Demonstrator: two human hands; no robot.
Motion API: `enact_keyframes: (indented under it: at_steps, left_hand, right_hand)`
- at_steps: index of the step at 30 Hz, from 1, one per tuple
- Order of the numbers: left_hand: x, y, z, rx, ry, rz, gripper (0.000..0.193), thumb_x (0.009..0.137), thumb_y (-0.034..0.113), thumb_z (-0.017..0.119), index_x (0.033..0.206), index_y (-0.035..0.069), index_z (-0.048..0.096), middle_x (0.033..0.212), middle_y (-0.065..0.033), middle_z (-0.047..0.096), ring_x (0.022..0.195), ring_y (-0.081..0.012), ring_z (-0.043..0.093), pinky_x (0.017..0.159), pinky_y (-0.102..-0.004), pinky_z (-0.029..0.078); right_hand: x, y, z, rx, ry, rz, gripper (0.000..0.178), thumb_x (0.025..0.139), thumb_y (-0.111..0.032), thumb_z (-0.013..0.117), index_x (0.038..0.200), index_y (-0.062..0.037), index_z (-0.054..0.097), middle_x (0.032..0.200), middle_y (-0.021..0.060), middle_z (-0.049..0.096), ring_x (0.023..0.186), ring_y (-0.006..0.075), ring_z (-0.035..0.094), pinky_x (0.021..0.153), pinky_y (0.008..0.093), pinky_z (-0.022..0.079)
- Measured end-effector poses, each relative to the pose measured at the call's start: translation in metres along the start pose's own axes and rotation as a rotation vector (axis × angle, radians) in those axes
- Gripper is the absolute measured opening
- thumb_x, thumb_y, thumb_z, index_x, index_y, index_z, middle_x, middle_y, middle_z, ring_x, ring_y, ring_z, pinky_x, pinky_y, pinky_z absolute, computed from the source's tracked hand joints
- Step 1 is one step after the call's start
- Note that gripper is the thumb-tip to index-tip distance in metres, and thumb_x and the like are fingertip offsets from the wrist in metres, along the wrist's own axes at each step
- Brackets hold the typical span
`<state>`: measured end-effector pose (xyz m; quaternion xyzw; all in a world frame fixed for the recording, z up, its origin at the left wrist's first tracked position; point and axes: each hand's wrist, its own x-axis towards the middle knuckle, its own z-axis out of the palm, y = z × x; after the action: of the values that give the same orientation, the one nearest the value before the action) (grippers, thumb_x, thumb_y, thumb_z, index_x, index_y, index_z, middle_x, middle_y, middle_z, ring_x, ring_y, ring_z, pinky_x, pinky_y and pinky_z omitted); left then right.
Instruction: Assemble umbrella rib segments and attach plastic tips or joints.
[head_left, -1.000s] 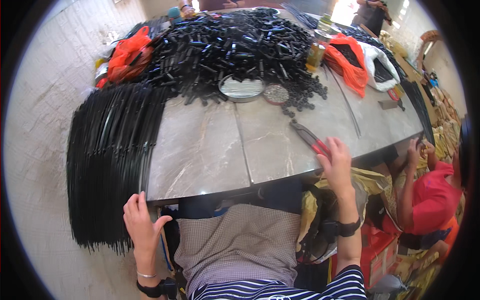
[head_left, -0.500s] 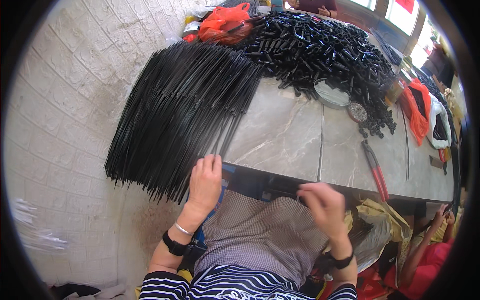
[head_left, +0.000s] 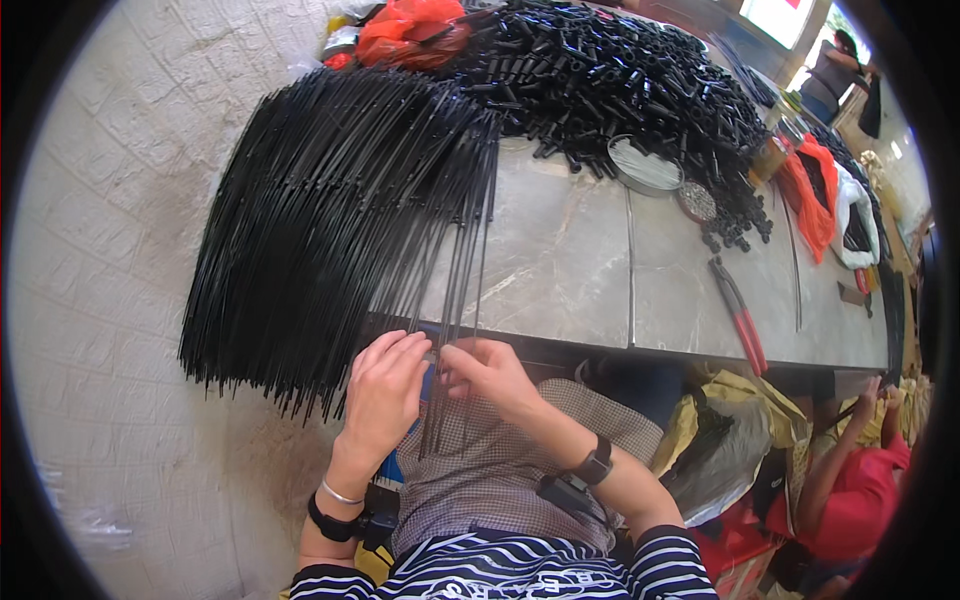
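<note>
A thick pile of thin black rods (head_left: 290,240) lies at the left of the table, their near ends sticking out past its edge. My left hand (head_left: 388,385) is closed at the pile's right side, fingertips on the rods there. Right beside it, my right hand (head_left: 492,375) pinches a few separate thin black rods (head_left: 461,275) between thumb and fingers. Their far ends rest on the tabletop and their near ends hang over my checked apron (head_left: 480,480). What lies under the left fingers is partly hidden.
A heap of short black tubes (head_left: 610,85) covers the table's back. Nearer are a round clear-topped tin (head_left: 645,166), a small dish of beads (head_left: 697,201) and red-handled pliers (head_left: 740,320). Red bags (head_left: 410,35) stand behind the rods. A person in red (head_left: 860,490) sits at the right.
My right hand has moved left from over the apron to beside my left hand and taken hold of a few rods. These rods now stand apart from the pile, drawn toward me.
</note>
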<state>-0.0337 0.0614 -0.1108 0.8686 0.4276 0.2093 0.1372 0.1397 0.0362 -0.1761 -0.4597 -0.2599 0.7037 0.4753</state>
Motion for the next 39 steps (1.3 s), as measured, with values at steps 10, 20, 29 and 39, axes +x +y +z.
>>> enact_keyframes:
  at_steps: [10, 20, 29, 39]
  left_hand:
    - [0.001, 0.006, 0.006, 0.103, 0.028, 0.013, 0.027, 0.088, 0.005, 0.064, 0.113, 0.001, 0.068, 0.121, -0.0109, 0.069, 0.118, -0.0324, 0.059, 0.101, -0.0449, 0.044]
    - [-0.010, 0.019, 0.007, 0.152, 0.167, 0.008, 0.027, 0.086, 0.006, 0.063, 0.113, 0.002, 0.067, 0.121, -0.0116, 0.068, 0.117, -0.0341, 0.059, 0.099, -0.0450, 0.045]
    - [-0.060, 0.092, 0.059, -0.591, 0.387, 0.177, 0.028, 0.079, 0.011, 0.067, 0.105, 0.002, 0.067, 0.114, -0.0101, 0.064, 0.108, -0.0273, 0.061, 0.096, -0.0420, 0.048]
    - [-0.069, 0.088, 0.065, -0.788, 0.423, 0.151, 0.025, 0.079, 0.011, 0.067, 0.102, 0.002, 0.065, 0.109, -0.0087, 0.064, 0.106, -0.0268, 0.061, 0.094, -0.0418, 0.049]
  right_hand:
    - [0.006, -0.001, 0.005, 0.104, -0.042, 0.014, 0.022, 0.095, -0.028, 0.071, 0.098, -0.0068, 0.067, 0.089, -0.0012, 0.068, 0.078, 0.0060, 0.063, 0.061, 0.0216, 0.053]
    - [-0.003, -0.009, 0.000, 0.079, -0.065, 0.060, 0.020, 0.097, -0.023, 0.065, 0.105, -0.0047, 0.064, 0.095, 0.0031, 0.071, 0.082, 0.0103, 0.067, 0.064, 0.0224, 0.055]
    - [-0.032, -0.033, -0.057, 0.143, -0.011, 0.127, 0.042, 0.104, -0.025, 0.053, 0.137, 0.0018, 0.049, 0.118, 0.0187, 0.068, 0.101, 0.0258, 0.070, 0.082, 0.0360, 0.060]
    - [-0.050, -0.036, -0.039, 0.184, 0.103, 0.100, 0.030, 0.106, -0.026, 0.051, 0.127, -0.0044, 0.054, 0.084, -0.0016, 0.051, 0.071, 0.0100, 0.051, 0.063, 0.0268, 0.050]
